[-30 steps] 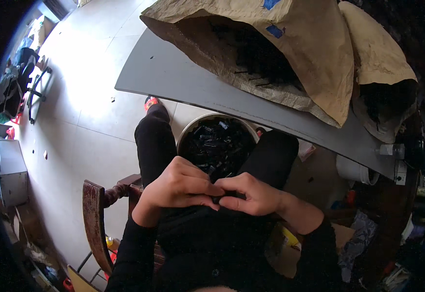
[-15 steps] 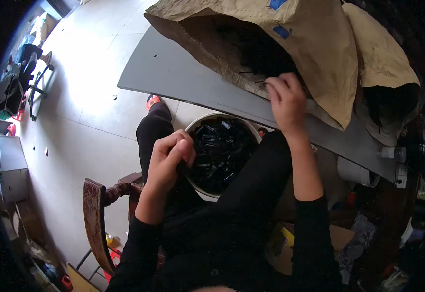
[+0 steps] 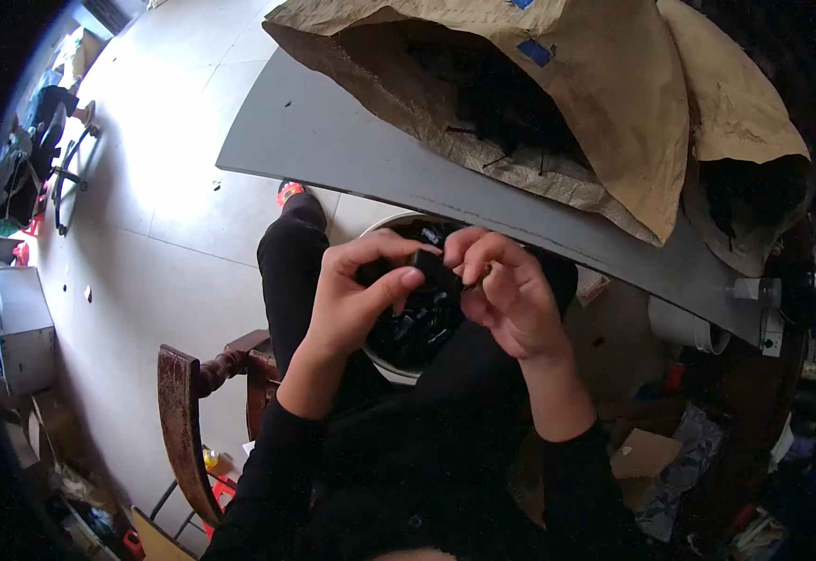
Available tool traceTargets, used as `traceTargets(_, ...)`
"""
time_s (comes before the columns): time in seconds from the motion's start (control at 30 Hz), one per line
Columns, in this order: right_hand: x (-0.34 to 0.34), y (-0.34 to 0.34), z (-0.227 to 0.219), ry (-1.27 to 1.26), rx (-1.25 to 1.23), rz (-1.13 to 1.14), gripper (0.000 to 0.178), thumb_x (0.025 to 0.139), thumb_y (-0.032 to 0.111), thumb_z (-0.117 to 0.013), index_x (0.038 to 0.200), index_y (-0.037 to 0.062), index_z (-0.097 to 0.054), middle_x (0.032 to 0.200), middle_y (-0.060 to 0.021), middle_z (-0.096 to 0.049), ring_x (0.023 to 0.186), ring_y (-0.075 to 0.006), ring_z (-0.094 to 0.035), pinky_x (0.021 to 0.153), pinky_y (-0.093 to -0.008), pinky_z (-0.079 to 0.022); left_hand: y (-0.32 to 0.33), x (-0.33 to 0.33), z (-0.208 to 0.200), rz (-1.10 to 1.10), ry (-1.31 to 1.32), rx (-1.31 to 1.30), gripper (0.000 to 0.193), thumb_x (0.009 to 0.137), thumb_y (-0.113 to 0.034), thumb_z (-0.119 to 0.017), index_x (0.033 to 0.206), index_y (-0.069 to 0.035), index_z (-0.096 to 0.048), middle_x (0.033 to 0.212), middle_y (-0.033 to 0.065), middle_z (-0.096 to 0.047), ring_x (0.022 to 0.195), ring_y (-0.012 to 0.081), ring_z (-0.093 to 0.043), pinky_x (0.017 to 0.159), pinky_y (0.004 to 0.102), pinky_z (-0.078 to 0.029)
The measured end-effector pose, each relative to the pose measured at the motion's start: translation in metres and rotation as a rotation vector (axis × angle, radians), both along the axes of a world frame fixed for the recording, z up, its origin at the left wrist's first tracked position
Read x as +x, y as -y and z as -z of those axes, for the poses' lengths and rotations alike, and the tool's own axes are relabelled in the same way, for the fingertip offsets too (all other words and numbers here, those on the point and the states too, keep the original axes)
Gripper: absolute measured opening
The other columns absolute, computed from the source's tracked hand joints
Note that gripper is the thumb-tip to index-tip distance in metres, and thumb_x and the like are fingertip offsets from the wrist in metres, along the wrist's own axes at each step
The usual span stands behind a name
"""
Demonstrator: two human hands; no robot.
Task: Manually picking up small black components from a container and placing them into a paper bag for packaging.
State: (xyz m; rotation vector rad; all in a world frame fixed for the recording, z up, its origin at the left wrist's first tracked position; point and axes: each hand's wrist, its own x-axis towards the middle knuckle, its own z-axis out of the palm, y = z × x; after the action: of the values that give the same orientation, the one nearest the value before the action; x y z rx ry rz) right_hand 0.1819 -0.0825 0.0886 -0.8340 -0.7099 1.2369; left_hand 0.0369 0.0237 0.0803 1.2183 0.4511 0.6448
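Over a round pail filled with glossy black pieces, both my hands meet. My left hand pinches a small black block-like piece between thumb and fingers. Close against that piece, my right hand has its fingertips pinched together; what they hold is mostly hidden. On the grey tabletop lies a large brown paper sack, its mouth gaping toward me. Dark contents show inside, with several thin black pin-like pieces at its lower lip.
A second brown sack with dark contents stands at the right. Below the table's right end are a white bucket and a clear jar. A wooden chair is at my left, and a white box sits farther left.
My right hand has come down from the sack's mouth to the pail. My left hand has moved right and turned, now showing the black piece. Both hands have drawn together.
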Motion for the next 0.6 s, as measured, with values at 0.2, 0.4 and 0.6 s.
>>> traceTargets(0.2, -0.017, 0.002, -0.019, -0.245, -0.286, -0.154, 0.013, 0.085, 0.013, -0.056, 0.092, 0.0068, -0.047, 0.079, -0.0005, -0.05, 0.049, -0.0012, -0.036, 0.039, -0.0137, -0.03, 0.0, -0.007, -0.005, -0.025, 0.044, 0.362, 0.029, 0.068, -0.02, -0.071, 0.085, 0.003, -0.065, 0.071, 0.0082, -0.059, 0.062, 0.0149, -0.056, 0.054, 0.0228, -0.041)
traceTargets(0.4, -0.024, 0.007, -0.012, -0.273, -0.15, -0.031, 0.011, 0.084, 0.006, -0.055, 0.084, 0.0072, -0.044, 0.084, -0.0059, -0.058, 0.045, -0.0036, -0.037, 0.039, -0.0134, -0.028, 0.004, -0.008, -0.015, -0.009, 0.056, 0.667, 0.024, 0.061, -0.004, -0.073, 0.083, 0.003, -0.063, 0.068, 0.0108, -0.058, 0.061, 0.0191, -0.058, 0.054, 0.0247, -0.044)
traceTargets(0.6, -0.03, 0.005, -0.015, -0.2, -0.225, 0.007, 0.011, 0.084, 0.007, -0.054, 0.081, 0.0085, -0.043, 0.087, -0.0078, -0.059, 0.044, -0.0029, -0.036, 0.038, -0.014, -0.027, 0.011, -0.012, -0.01, -0.082, 0.028, 0.746, 0.026, 0.058, -0.002, -0.073, 0.082, 0.003, -0.062, 0.067, 0.0104, -0.057, 0.059, 0.0206, -0.058, 0.051, 0.0259, -0.045)
